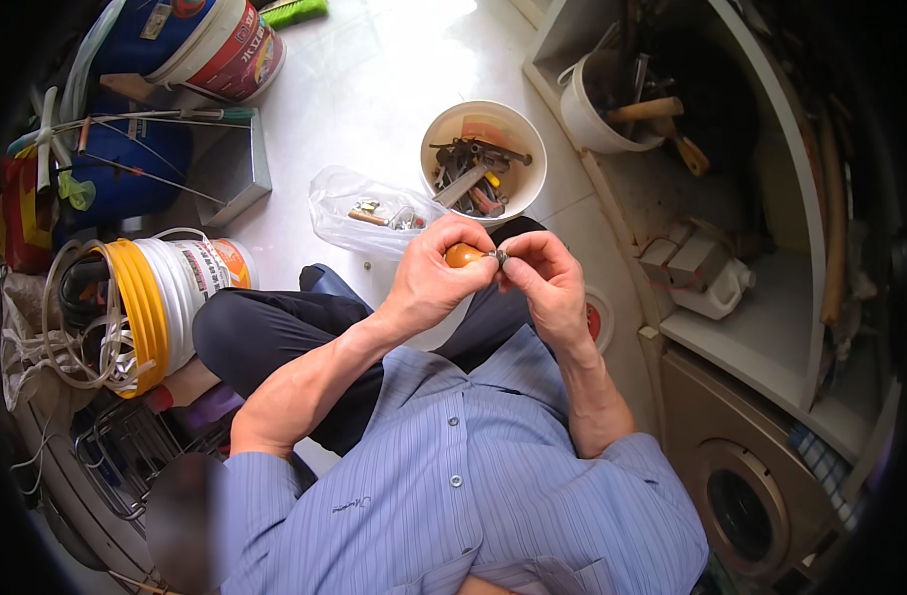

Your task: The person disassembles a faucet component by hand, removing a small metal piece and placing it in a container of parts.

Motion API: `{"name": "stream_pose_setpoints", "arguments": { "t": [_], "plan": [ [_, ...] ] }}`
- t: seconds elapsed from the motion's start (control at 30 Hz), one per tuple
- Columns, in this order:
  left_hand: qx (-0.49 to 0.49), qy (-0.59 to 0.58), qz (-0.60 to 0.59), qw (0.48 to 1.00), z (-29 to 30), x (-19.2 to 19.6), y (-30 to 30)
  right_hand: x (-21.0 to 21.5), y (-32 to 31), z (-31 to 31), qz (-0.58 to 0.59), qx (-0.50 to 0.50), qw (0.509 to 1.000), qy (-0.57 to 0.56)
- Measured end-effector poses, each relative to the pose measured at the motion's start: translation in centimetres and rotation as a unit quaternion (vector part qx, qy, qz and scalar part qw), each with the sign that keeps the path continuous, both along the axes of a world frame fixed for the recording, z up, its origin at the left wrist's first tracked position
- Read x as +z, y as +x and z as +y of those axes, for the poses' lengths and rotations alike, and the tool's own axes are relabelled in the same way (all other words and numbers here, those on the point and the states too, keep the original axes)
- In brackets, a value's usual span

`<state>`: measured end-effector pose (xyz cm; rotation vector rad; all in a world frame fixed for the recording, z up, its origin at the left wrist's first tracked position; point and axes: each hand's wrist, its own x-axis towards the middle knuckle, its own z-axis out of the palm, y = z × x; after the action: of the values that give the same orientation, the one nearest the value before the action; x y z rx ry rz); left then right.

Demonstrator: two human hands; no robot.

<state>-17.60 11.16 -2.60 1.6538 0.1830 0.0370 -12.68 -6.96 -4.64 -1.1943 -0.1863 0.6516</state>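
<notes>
In front of my chest, my left hand (425,275) is closed round a smooth, orange, rounded piece (463,256), whose exact kind I cannot make out. At its right end sits a small, dark metal part (499,257), pinched between the thumb and finger of my right hand (552,283). The two hands almost meet there, and my fingers hide much of both pieces. Just beyond them stands a white bucket (535,183) with metal tools and loose hardware inside. To its left, a clear plastic bag (339,213) with small metal fittings lies on the floor.
A yellow-and-white bucket (181,307) with a coiled hose is beside my left knee. Farther left are blue buckets (136,164) and a metal dustpan (237,174). At right, shelving (741,332) holds a small tool bucket (584,114) and a white jug (716,293).
</notes>
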Motion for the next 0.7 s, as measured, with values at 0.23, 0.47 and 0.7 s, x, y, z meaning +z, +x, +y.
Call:
{"name": "stream_pose_setpoints", "arguments": {
  "t": [0.23,0.47,0.7],
  "plan": [
    [0.006,-0.021,0.024,0.999,0.1,-0.2,-0.1,0.5,0.5,0.0,0.066,0.008,0.998,-0.011],
    [0.01,0.014,-0.009,1.0,-0.2,0.0,0.3,0.4,0.7,-0.2,0.014,0.003,1.0,-0.016],
    [-0.024,0.102,-0.044,0.994,0.2,-0.1,0.2,1.1,0.4,0.5,-0.043,-0.017,0.998,-0.037]
  ]
}}
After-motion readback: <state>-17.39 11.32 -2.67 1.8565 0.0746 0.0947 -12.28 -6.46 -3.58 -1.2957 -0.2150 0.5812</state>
